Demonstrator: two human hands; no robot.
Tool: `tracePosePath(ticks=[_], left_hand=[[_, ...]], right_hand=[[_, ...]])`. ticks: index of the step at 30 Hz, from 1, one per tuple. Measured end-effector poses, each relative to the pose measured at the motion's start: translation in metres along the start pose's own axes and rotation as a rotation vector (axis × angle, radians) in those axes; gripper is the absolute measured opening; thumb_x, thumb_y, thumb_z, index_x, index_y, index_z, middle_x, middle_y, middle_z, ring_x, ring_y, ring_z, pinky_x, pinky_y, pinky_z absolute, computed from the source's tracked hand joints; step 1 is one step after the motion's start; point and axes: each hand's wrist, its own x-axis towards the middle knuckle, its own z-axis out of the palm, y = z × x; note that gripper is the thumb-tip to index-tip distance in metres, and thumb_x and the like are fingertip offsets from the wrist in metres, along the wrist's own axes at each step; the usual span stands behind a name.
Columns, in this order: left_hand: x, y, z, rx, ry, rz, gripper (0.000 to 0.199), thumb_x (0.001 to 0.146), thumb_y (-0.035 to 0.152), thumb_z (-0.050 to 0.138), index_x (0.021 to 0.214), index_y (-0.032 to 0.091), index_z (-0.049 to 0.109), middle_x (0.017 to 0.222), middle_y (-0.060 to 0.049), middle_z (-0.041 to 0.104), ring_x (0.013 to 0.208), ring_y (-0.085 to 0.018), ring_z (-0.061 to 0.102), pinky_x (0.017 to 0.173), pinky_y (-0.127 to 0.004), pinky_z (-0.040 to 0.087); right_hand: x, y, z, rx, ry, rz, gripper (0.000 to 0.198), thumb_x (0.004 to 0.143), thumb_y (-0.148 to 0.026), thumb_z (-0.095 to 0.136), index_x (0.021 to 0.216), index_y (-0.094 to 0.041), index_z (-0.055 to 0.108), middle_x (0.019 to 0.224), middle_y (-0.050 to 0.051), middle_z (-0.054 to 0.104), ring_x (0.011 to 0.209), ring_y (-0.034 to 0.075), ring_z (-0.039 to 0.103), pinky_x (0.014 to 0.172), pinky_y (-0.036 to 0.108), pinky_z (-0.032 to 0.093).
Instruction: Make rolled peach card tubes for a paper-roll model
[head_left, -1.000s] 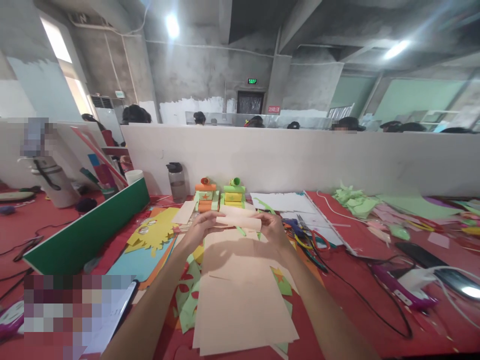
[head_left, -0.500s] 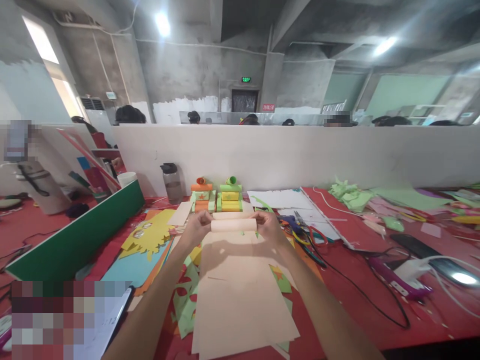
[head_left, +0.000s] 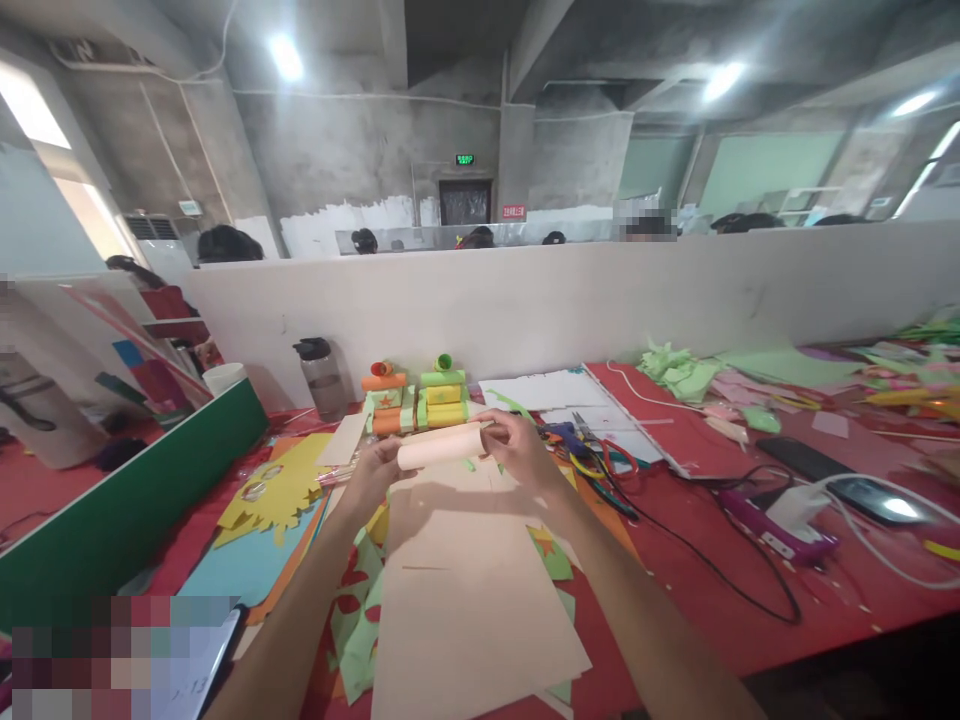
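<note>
A rolled tube of pale peach paper (head_left: 441, 449) is held up level between both hands, its right end tilted slightly higher. My left hand (head_left: 377, 470) pinches the left end. My right hand (head_left: 516, 447) grips the right end, where the open mouth of the roll shows. Below lie flat peach paper sheets (head_left: 472, 600), with the hands' shadow across them. Just beyond the roll stand two small paper models, one orange (head_left: 386, 400) and one green and yellow (head_left: 444, 395), each built of rolled tubes.
Pliers and scissors (head_left: 600, 460) lie right of the sheets, near a black cable and a purple power strip (head_left: 780, 530). Yellow cut paper (head_left: 281, 485), a green board (head_left: 150, 480) and a bottle (head_left: 321, 380) are on the left. A white partition (head_left: 525, 300) closes the back.
The paper roll has gone from level to tilted, its right end raised, with both hands still on it. The whole view has shifted a little to the right.
</note>
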Motion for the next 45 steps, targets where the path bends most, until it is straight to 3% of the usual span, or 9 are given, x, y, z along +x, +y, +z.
tracePosePath(ticks=[6, 16, 24, 31, 39, 45], left_hand=[[0.003, -0.002, 0.003, -0.037, -0.001, -0.097, 0.038, 0.058, 0.032, 0.083, 0.09, 0.012, 0.074, 0.083, -0.008, 0.074, 0.069, -0.017, 0.068, 0.067, -0.026, 0.055], [0.005, -0.007, 0.001, -0.02, -0.017, -0.122, 0.028, 0.062, 0.028, 0.08, 0.083, 0.011, 0.073, 0.074, -0.006, 0.072, 0.064, -0.013, 0.065, 0.062, -0.02, 0.052], [0.005, -0.007, 0.002, 0.019, -0.006, -0.068, 0.032, 0.061, 0.032, 0.08, 0.083, 0.01, 0.073, 0.067, -0.007, 0.071, 0.066, -0.018, 0.067, 0.06, -0.024, 0.053], [0.004, -0.002, 0.004, 0.057, 0.01, -0.024, 0.029, 0.061, 0.035, 0.078, 0.076, 0.01, 0.073, 0.063, -0.007, 0.069, 0.059, -0.016, 0.064, 0.06, -0.026, 0.053], [0.003, 0.002, 0.004, 0.068, -0.011, -0.027, 0.023, 0.061, 0.026, 0.074, 0.078, 0.011, 0.074, 0.063, -0.004, 0.069, 0.059, -0.013, 0.061, 0.062, -0.022, 0.051], [0.002, 0.011, 0.007, 0.169, 0.024, 0.061, 0.016, 0.06, 0.027, 0.073, 0.07, 0.014, 0.073, 0.057, -0.003, 0.067, 0.056, -0.016, 0.061, 0.059, -0.026, 0.052]], right_hand=[[0.005, 0.004, -0.007, 0.126, -0.022, 0.089, 0.038, 0.082, -0.042, 0.064, 0.104, -0.012, 0.068, 0.095, 0.01, 0.071, 0.081, 0.022, 0.069, 0.062, 0.032, 0.061], [0.005, 0.001, -0.013, 0.169, -0.035, 0.214, 0.03, 0.08, -0.041, 0.067, 0.09, -0.013, 0.074, 0.083, 0.006, 0.07, 0.071, 0.017, 0.069, 0.067, 0.028, 0.06], [0.004, 0.003, -0.017, 0.119, -0.081, 0.121, 0.035, 0.083, -0.045, 0.066, 0.094, -0.013, 0.075, 0.085, 0.007, 0.071, 0.073, 0.017, 0.069, 0.064, 0.026, 0.06], [0.003, 0.0, -0.018, 0.08, -0.091, 0.064, 0.037, 0.084, -0.048, 0.064, 0.089, -0.012, 0.074, 0.081, 0.007, 0.07, 0.071, 0.017, 0.069, 0.061, 0.026, 0.059], [0.003, 0.0, -0.019, 0.074, -0.077, 0.067, 0.035, 0.081, -0.044, 0.066, 0.092, -0.012, 0.074, 0.084, 0.007, 0.071, 0.07, 0.017, 0.068, 0.066, 0.029, 0.059], [0.003, 0.0, -0.021, 0.049, -0.067, 0.104, 0.03, 0.079, -0.036, 0.067, 0.098, -0.013, 0.075, 0.083, 0.007, 0.074, 0.072, 0.019, 0.069, 0.067, 0.03, 0.058]])
